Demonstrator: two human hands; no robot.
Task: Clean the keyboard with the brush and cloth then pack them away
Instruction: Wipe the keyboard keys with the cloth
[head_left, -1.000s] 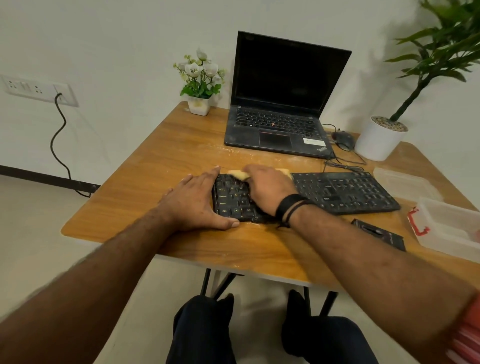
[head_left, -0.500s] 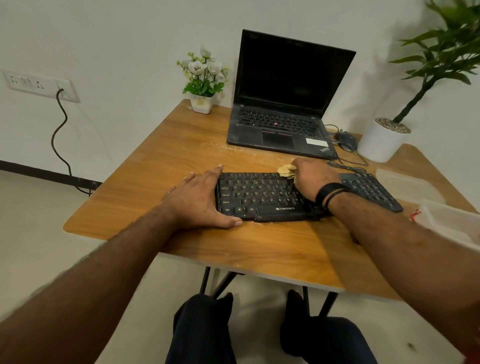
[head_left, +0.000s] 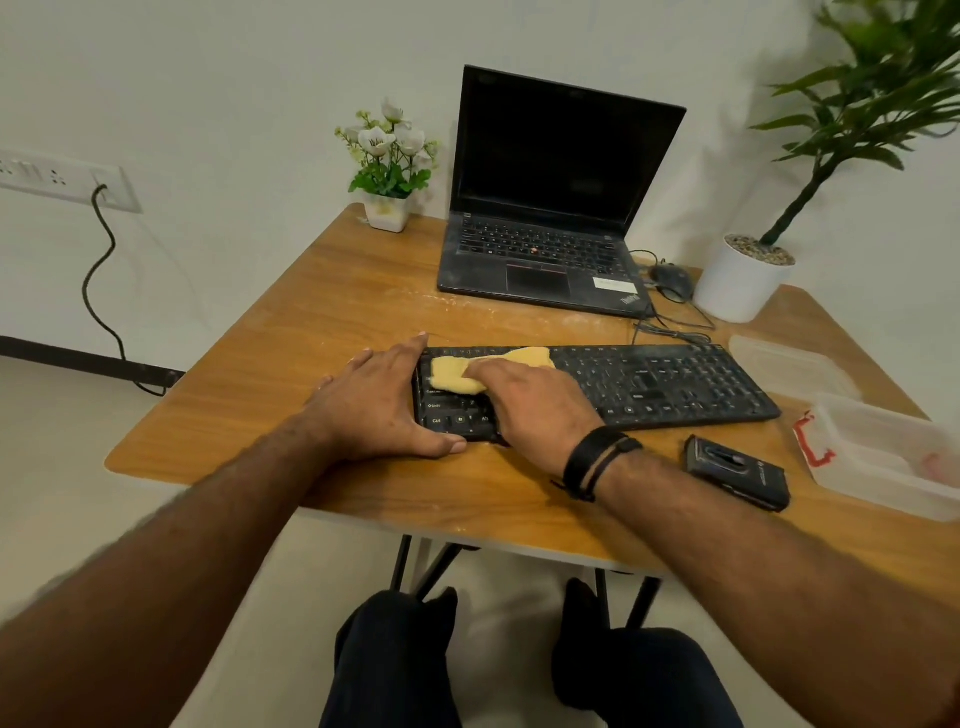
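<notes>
A wooden table (head_left: 363, 312) with rounded corners stands against a plain white wall. Pale dusty streaks mark the tabletop between the laptop (head_left: 550, 208) and the black keyboard (head_left: 665, 384). The keyboard lies across the middle of the table, parallel to its near edge.

The left hand (head_left: 374, 410) rests flat on the table at the keyboard's left end, fingers straight, thumb along the near edge of the keyboard; it grips nothing. The right hand (head_left: 530, 405) lies palm-down on the left portion of the keys, fingers extended and pressing a yellow cloth (head_left: 457, 375) onto the upper-left rows. A black band sits on the right wrist.

A small black case (head_left: 735, 472) lies near the front edge, right of the right wrist. A clear plastic container (head_left: 883, 457) with a red clip sits at the right edge; its lid (head_left: 789, 364) lies behind it.

The open laptop, screen dark, occupies the rear centre. A small flower pot (head_left: 387, 171) stands to its left, a mouse (head_left: 672, 280) and a white planter (head_left: 743, 275) to its right.

A wall socket (head_left: 67, 179) with a black cable plugged in is mounted on the left. The floor is pale.
</notes>
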